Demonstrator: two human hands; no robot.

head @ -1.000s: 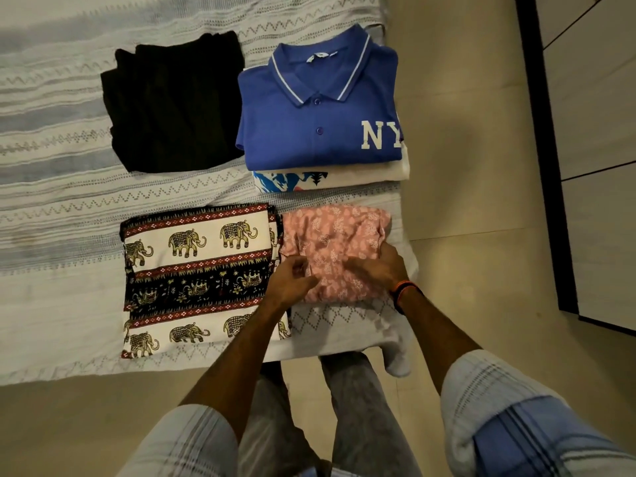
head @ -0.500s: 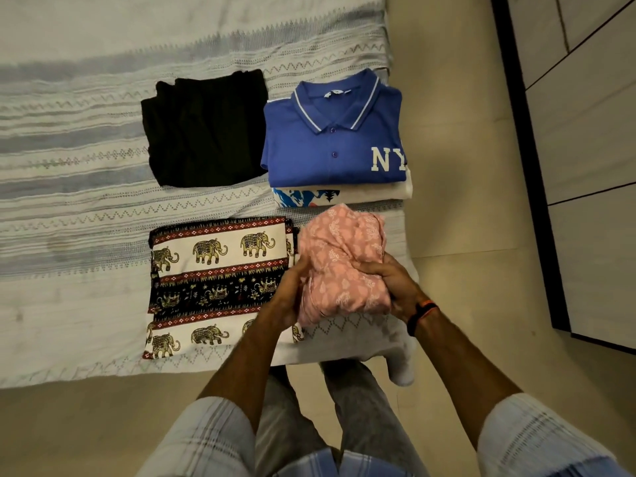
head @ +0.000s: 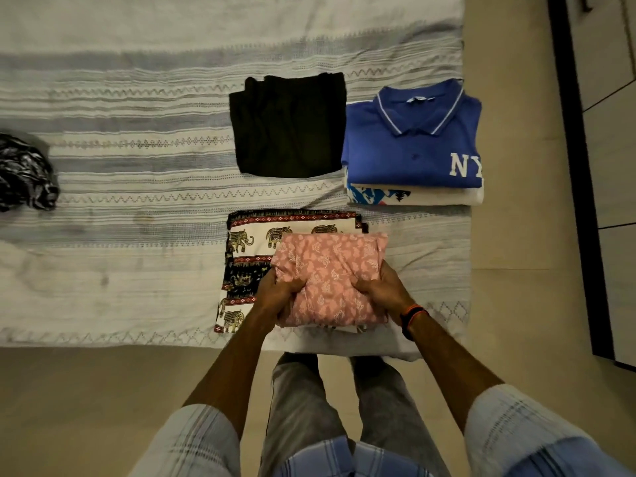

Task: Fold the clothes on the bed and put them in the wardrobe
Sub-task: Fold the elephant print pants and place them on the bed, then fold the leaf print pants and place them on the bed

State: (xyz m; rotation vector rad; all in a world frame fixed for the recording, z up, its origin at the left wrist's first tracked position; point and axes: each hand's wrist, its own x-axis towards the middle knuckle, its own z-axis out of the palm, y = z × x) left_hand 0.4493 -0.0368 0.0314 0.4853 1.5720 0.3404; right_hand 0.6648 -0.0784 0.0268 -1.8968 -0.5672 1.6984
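Note:
A folded pink floral garment (head: 332,277) is held over the right part of the folded elephant-print cloth (head: 247,256), near the bed's front edge. My left hand (head: 275,296) grips its left side and my right hand (head: 380,292) grips its right side, fingers curled into the fabric. Further back on the bed lie a folded black garment (head: 289,127) and a folded blue polo shirt (head: 413,146) marked "NY", stacked on a white printed shirt (head: 433,196).
The bed (head: 130,235) has a striped grey-white cover. A crumpled dark garment (head: 24,173) lies at its far left. Beige floor runs along the right, with a dark-framed wardrobe panel (head: 585,201) at the right edge. My legs stand at the bed's front edge.
Both hands gripped the pink garment, lifted it off the bed and carried it left over the elephant-print cloth. The view shifted, revealing the dark garment at left.

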